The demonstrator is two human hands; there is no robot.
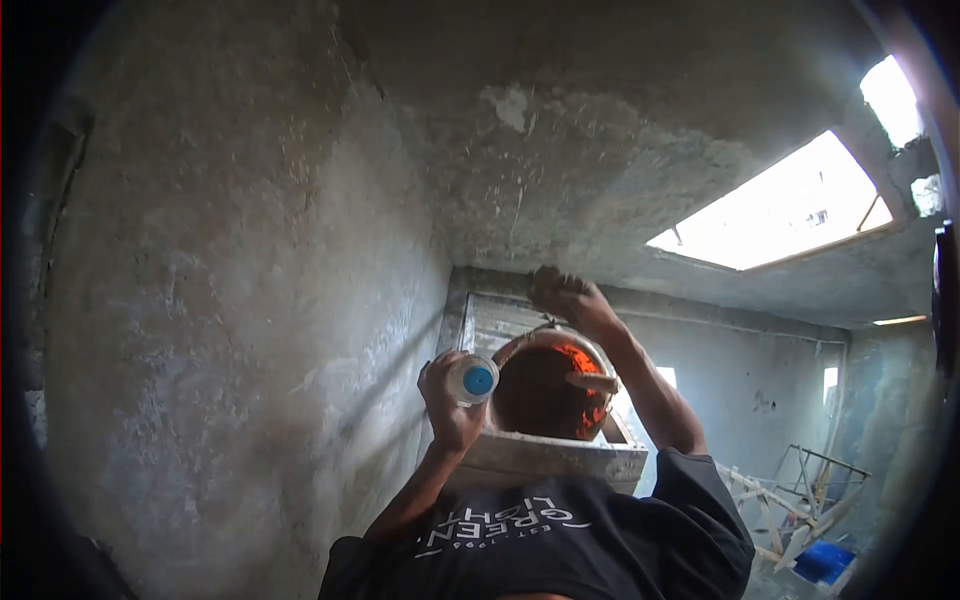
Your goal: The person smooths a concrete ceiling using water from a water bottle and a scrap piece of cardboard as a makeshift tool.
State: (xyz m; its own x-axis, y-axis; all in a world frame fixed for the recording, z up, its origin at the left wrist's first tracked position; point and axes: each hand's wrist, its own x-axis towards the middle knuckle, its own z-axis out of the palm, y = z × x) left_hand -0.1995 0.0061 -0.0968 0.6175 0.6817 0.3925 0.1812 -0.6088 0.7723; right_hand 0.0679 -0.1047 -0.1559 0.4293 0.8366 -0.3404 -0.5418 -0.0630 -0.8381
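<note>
My left hand (pixel 445 405) is wrapped round a pale, see-through plastic bottle (pixel 463 396), whose round blue end faces me. Just right of the bottle is a round bucket (pixel 530 400) with a dark inside and bright orange-red patches along its right side. A light-coloured handle (pixel 596 382) juts across the bucket's right rim; the tool it belongs to is hidden. Raised above the far rim, my right hand (pixel 565 297) has its fingers curled in and dark. Whatever it may hold cannot be made out.
Beneath the bucket is a wooden box-like stand (pixel 560 462). A rough plastered wall (pixel 270 330) rises close on the left. To the lower right stand a jumbled frame (pixel 800 500) of thin bars and a blue object (pixel 824 562). A bright opening (pixel 785 210) shows at upper right.
</note>
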